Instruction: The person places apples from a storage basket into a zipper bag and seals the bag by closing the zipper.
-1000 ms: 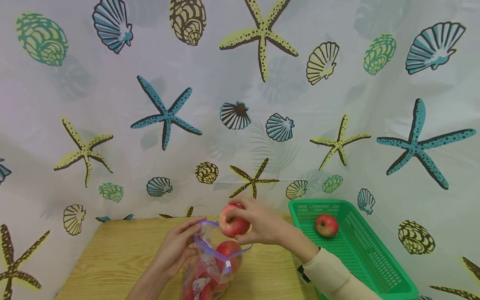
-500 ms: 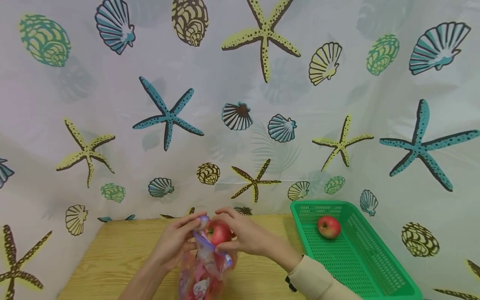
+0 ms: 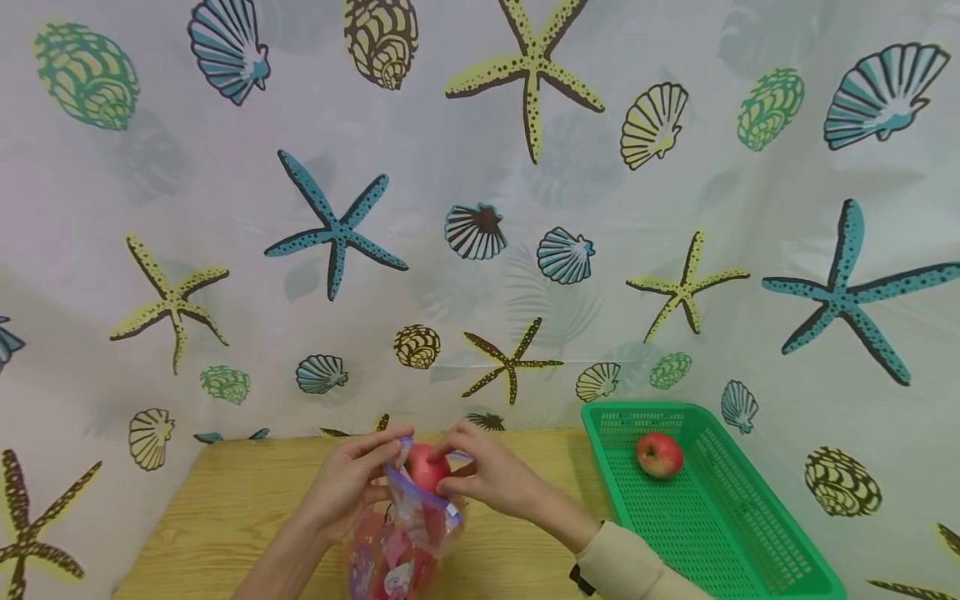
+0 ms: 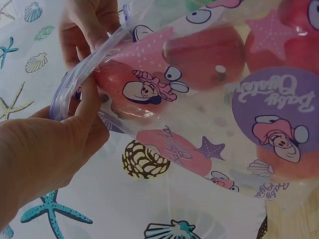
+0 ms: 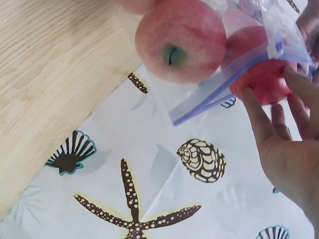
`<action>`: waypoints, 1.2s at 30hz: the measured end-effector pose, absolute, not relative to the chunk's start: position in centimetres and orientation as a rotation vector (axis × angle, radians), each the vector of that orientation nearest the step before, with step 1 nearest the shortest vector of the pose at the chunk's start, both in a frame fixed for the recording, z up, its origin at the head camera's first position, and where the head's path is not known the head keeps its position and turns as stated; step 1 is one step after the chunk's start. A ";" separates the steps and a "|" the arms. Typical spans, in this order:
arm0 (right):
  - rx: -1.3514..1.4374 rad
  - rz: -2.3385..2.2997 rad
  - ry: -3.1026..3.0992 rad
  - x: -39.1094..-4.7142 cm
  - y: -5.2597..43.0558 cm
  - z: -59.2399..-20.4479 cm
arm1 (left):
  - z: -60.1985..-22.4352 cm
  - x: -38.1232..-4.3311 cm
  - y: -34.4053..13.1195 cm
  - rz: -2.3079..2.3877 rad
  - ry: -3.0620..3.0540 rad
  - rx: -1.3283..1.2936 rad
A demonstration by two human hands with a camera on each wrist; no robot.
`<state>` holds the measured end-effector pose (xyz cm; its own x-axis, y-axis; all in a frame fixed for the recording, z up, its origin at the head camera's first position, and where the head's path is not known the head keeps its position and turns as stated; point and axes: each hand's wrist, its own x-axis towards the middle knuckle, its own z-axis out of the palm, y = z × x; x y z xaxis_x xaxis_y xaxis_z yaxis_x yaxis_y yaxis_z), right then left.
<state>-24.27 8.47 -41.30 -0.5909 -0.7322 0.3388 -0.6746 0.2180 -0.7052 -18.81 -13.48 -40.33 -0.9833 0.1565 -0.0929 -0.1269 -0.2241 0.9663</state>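
Observation:
A clear zip-top bag printed with cartoon figures hangs at the front middle of the head view, with several red apples inside. My left hand pinches the bag's purple-edged mouth between thumb and fingers. An apple sits in the bag's opening, and my right hand holds it from the right with thumb and fingers. In the right wrist view that apple is partly behind the purple zip strip, and another apple shows its stem through the plastic. The left wrist view shows more apples within the bag.
On the right of the wooden table stands a green plastic basket with one red apple in its far part. A white cloth printed with shells and starfish hangs behind and at the sides.
My right hand has brought the apple down and leftward from above the bag into its mouth. My left hand has stayed on the bag's edge.

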 end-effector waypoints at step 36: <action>-1.242 -1.107 2.641 -26.4 18.6 -35.9 | -40.7 -19.6 -13.4 2.289 1.809 0.181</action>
<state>-26.42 18.65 -35.95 -0.6830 -0.6805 0.2652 -0.6662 0.4317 -0.6081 -19.61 -13.44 -40.68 -0.9686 0.2457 -0.0387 -0.0944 -0.2193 0.9711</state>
